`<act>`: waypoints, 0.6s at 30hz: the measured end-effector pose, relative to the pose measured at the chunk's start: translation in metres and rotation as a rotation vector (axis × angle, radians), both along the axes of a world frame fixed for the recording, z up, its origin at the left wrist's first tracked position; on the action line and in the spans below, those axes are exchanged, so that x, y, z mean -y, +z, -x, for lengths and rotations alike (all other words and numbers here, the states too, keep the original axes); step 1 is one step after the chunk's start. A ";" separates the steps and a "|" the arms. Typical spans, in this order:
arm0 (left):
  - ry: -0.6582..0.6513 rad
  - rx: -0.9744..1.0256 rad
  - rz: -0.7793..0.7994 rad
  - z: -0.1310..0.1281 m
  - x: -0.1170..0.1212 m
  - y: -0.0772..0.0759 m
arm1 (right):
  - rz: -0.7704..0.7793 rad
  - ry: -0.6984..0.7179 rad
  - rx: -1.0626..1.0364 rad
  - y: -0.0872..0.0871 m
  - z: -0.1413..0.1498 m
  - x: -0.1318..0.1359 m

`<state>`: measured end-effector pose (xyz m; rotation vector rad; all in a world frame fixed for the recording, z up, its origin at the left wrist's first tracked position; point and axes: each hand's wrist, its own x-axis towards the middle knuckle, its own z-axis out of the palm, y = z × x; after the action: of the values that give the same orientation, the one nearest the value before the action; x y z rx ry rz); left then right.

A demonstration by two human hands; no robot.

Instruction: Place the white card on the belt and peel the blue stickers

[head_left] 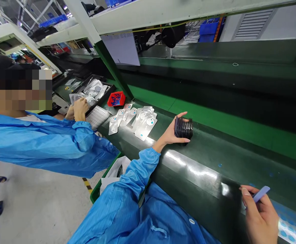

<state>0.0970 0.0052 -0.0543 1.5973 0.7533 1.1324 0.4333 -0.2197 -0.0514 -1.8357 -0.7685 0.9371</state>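
My left hand [172, 133] is wrapped round a stack of several thin black plates [183, 128], which rests on edge on the dark green conveyor belt [214, 159]. My thumb lies along the bottom of the stack and my fingers reach over its top. At the lower right, my right hand [261, 213] pinches a small flat pale blue tool [261, 194] between thumb and fingers. Beside that hand lies a sheet of round blue stickers [291, 232]. Left of the stack, several silver foil pouches with blue dots [135, 119] are spread on the belt.
A co-worker in a blue coat [43, 142] sits to my left, with hands [78, 109] at a black tray of pouches [93, 89]. A red tray [116, 99] stands beyond the pouches. A green bin [98, 188] sits below the belt edge. Shelves run overhead.
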 end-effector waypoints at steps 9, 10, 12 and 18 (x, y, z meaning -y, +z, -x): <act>0.035 -0.224 -0.113 -0.016 0.003 0.015 | -0.113 0.078 0.023 -0.010 0.011 -0.023; 0.018 -0.293 -0.113 -0.020 0.001 0.020 | -0.142 0.107 0.030 -0.009 0.013 -0.035; -0.052 -0.531 -0.117 -0.034 -0.004 0.031 | -0.178 0.159 0.066 -0.006 0.015 -0.063; -0.263 -1.108 -0.204 -0.093 0.000 0.053 | -0.209 0.230 0.200 -0.018 0.002 -0.120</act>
<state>0.1902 0.0052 -0.0018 2.4096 1.0745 0.0391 0.4309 -0.1001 -0.0694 -1.6969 -1.1767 0.7892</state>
